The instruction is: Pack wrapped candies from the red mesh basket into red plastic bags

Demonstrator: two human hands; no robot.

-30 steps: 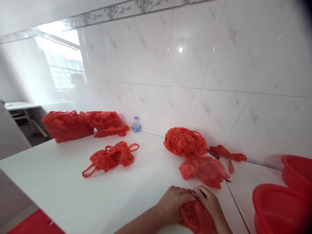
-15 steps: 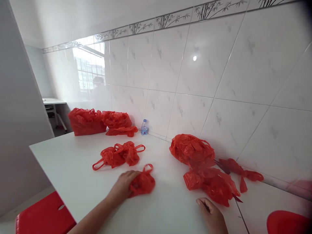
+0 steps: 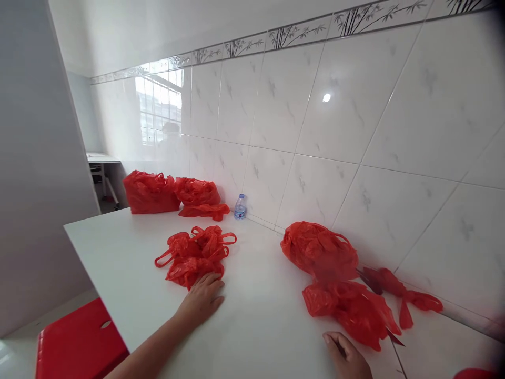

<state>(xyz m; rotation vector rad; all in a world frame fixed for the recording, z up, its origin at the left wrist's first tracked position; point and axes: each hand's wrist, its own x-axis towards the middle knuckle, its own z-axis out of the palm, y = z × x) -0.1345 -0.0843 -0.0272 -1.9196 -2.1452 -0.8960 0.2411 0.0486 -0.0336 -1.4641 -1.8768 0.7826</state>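
My left hand (image 3: 203,297) lies low over the white table (image 3: 252,326), its fingers stretched out and the tips touching the near edge of a crumpled red plastic bag (image 3: 191,270). That bag sits against a small pile of knotted red plastic bags (image 3: 209,239) with loop handles standing up. At the lower right, my right hand (image 3: 347,355) is loosely curled, with nothing visible in its fingers. Just beyond it a flattened red plastic bag (image 3: 351,310) is spread out, in front of a bulging bundle of red bags (image 3: 317,247).
Two full red bags (image 3: 152,195) (image 3: 197,192) stand at the far left. A small water bottle (image 3: 240,207) is by the tiled wall (image 3: 307,126). Another twisted red bag (image 3: 406,295) lies along the wall at right. A red stool (image 3: 79,342) is below the table's left edge.
My left hand has moved the red bag away from me, up against the pile, and its fingers have straightened. My right hand has hardly moved. The view has shifted slightly left.
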